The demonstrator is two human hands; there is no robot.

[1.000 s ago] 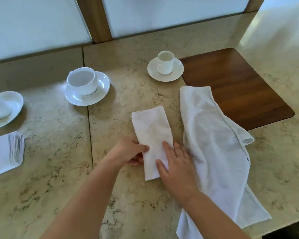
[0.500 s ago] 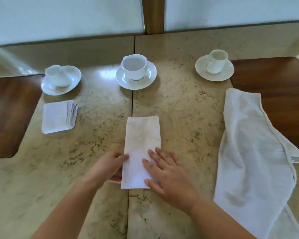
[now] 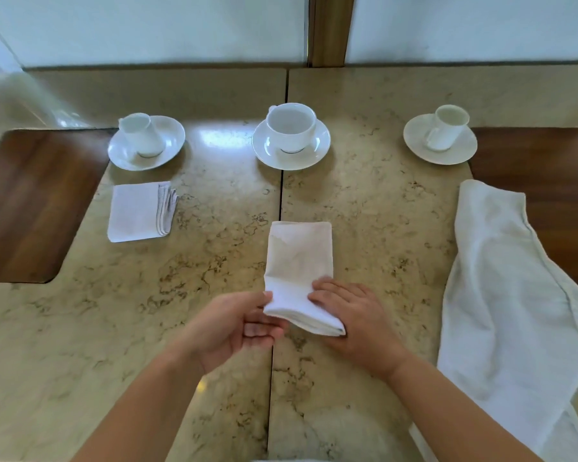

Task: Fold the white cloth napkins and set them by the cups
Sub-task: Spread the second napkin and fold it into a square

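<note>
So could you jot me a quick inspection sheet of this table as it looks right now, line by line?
Surface: beige marbled stone table with a seam down the middle and dark wooden insets at both sides.
Job's things: three white cups on saucers, left, middle, right; a folded square white napkin in front of the left cup; a narrow half-folded white napkin below the middle cup; an unfolded white cloth draped at the right.
Clutter: nothing seen.
Grippers: left hand pinches the half-folded napkin's near left corner; right hand lifts its near end.
Cables: nothing seen.
Surroundings: pale wall panels with a wooden post.
</note>
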